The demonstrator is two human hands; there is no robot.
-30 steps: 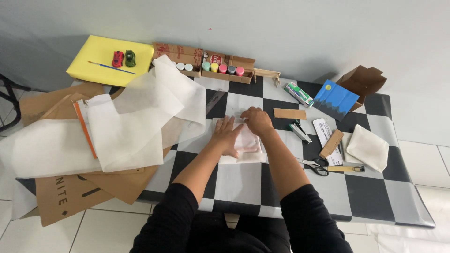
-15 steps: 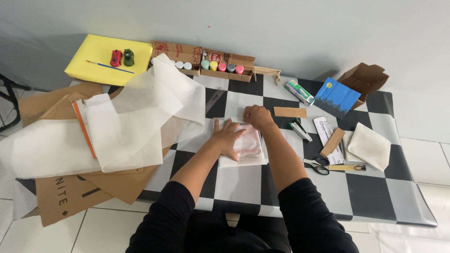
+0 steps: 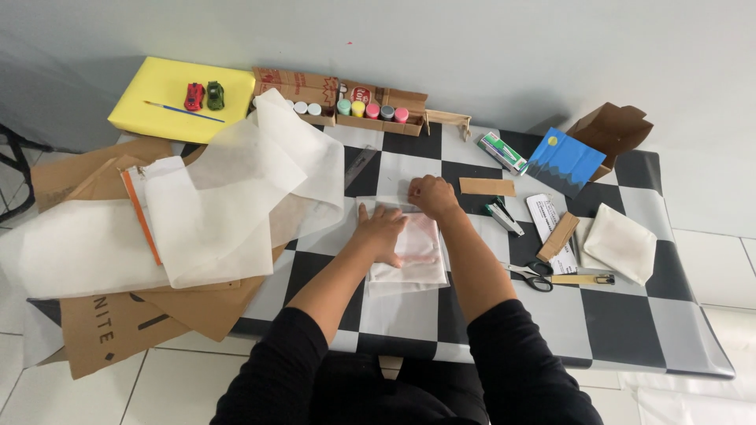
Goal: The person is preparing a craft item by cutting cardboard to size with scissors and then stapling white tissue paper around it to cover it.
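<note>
Pressed flat under the left hand point(image 3: 383, 234): a thin, translucent white wrap point(image 3: 409, 248) with something pale pink showing through it, lying near the middle of the black-and-white checkered worktop point(image 3: 630, 315); fingers spread, palm down, nothing clutched. Curled at the wrap's far edge, the right hand point(image 3: 431, 195) — knuckles bent, pinching or pressing the fold there, cannot tell which. To the left, large crinkled sheets of white tissue paper point(image 3: 228, 197) heaped over flat brown cardboard point(image 3: 134, 323). At the back, a long open cardboard box point(image 3: 370, 106) holding a row of small paint pots with pastel lids; beside it a square yellow foam board point(image 3: 157, 114) carrying two toy cars, red and green, and a thin brush. To the right: a blue painted card point(image 3: 565, 161), a folded brown paper box point(image 3: 614, 130), a green-and-white tube point(image 3: 504, 152), scissors point(image 3: 529, 275), a soft white folded cloth point(image 3: 620, 242).
</note>
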